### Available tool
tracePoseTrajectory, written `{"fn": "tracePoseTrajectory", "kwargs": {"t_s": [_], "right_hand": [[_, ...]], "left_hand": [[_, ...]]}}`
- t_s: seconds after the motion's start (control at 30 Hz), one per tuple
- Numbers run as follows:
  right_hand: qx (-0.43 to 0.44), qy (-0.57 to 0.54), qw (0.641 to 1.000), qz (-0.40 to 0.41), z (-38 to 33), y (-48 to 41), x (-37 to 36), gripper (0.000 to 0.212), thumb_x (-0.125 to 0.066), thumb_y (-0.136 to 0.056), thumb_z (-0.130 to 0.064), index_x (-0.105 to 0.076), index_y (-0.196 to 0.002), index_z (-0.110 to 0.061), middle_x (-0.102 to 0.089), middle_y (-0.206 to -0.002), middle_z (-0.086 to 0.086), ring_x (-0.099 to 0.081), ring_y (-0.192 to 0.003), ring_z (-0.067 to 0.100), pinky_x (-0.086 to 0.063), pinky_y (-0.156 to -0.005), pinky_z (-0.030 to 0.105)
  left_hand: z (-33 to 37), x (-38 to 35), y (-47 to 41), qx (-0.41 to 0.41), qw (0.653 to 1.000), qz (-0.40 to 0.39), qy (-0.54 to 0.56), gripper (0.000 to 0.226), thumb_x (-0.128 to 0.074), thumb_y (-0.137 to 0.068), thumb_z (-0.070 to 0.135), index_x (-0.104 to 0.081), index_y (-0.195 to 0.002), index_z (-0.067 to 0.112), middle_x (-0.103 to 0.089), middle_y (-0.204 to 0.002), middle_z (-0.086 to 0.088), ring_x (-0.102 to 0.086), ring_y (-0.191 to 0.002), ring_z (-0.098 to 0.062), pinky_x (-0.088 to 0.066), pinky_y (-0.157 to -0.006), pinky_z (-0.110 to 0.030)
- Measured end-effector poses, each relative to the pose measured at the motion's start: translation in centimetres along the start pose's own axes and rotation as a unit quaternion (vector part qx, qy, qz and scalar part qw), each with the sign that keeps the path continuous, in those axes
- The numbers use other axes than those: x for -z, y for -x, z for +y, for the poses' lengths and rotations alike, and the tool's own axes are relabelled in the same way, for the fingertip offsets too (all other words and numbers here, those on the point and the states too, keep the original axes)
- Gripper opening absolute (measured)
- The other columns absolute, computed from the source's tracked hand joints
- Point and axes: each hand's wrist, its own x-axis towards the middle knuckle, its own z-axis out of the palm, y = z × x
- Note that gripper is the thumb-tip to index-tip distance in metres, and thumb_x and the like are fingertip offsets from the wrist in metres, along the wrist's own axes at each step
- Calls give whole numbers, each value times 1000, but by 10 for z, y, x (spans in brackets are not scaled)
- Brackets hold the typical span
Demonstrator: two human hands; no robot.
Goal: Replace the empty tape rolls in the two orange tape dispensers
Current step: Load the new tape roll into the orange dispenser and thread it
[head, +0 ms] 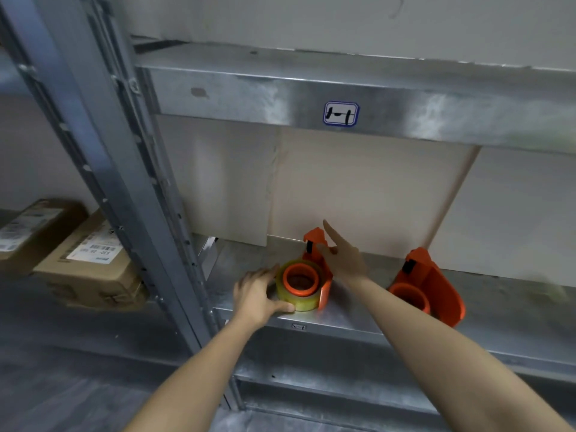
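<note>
My left hand (260,294) curled its fingers round the yellowish clear tape roll (300,303) on the orange plastic dispenser (313,241) on the steel shelf (343,319). I judged it light, stiff and slick, best held by its rim. My right hand (344,263) hovered at one o'clock, fingers straight.

Galvanized metal shelving here, with a slotted upright post (103,169) running diagonally up the left. The upper shelf (249,92) has a white sticker with a blue border (341,113) on its front edge, handwritten marks I can't read. Beige board panels (358,188) stand against the back of the lower shelf (358,319). Over on the left, two cardboard boxes (90,266) with shipping labels sit side by side. Grey floor (62,385) below.
</note>
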Motion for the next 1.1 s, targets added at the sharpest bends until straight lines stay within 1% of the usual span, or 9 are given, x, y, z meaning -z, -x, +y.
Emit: {"fn": "tracePoseTrajectory", "kwargs": {"t_s": [0.07,0.13,0.27,0.37,0.5,0.67,0.77,0.9,1.1], "right_hand": [[-13,-7,1000,11,4,-1,-4,54,-42,-94,-47,-20,-143,-46,-67,-104,6,-64,-85,25,-53,-85,41],[-28,-23,999,15,6,-2,-6,56,-44,-92,-51,-21,-143,-45,-64,-123,5,-64,-100,27,-52,-91,42],[-43,-65,997,-2,9,5,-4,70,-55,-82,-58,-27,-143,-39,-61,-128,8,-59,-112,26,-49,-97,41],[-42,-90,995,-25,9,17,6,82,-61,-74,-63,-26,-143,-37,-57,-132,7,-56,-117,23,-47,-96,33],[-32,-126,991,-24,3,31,28,82,-65,-75,-59,-26,-144,-35,-46,-144,3,-47,-128,22,-38,-92,26],[-2,-91,996,-3,-8,54,74,76,-65,-78,-54,-33,-142,-30,-47,-143,4,-47,-128,21,-40,-97,28],[-3,-97,995,38,-13,69,105,75,-67,-77,-53,-34,-141,-30,-51,-140,4,-48,-127,19,-40,-94,26],[3,-105,991,82,-10,88,137,74,-69,-76,-49,-38,-140,-29,-55,-135,6,-49,-126,16,-42,-100,30],[-2,-77,993,92,15,113,164,70,-69,-78,-45,-39,-139,-29,-55,-135,9,-50,-125,17,-37,-91,23]], "left_hand": [[-3,-4,0,-2,1000,9,1,98,-79,-69,59,-33,-151,35,-44,-153,4,-33,-143,-21,-22,-113,-36],[-3,-6,2,-6,1000,13,8,98,-78,-70,58,-30,-153,34,-46,-151,5,-35,-142,-19,-23,-112,-34],[0,-5,4,-17,1000,1,13,102,-78,-73,56,-23,-155,30,-45,-151,4,-38,-140,-20,-25,-114,-35],[8,5,4,-41,999,-18,30,119,-83,-65,56,-16,-158,24,-39,-155,1,-34,-143,-21,-26,-116,-35],[27,26,1,-79,993,-6,81,119,-80,-67,60,-14,-158,21,-32,-160,-3,-33,-146,-23,-33,-117,-37],[68,41,-5,-132,986,-31,100,111,-73,-74,63,-10,-158,29,-25,-162,2,-31,-146,-22,-31,-116,-35],[99,42,-5,-170,979,-58,94,107,-73,-77,59,-11,-158,29,-25,-162,1,-30,-147,-21,-31,-117,-35],[133,34,0,-216,969,-91,83,111,-77,-75,56,-10,-158,25,-20,-164,1,-24,-149,-19,-27,-118,-33],[160,4,12,-236,957,-154,71,118,-80,-70,57,-10,-159,25,-20,-164,-2,-23,-150,-22,-27,-120,-38]]}}
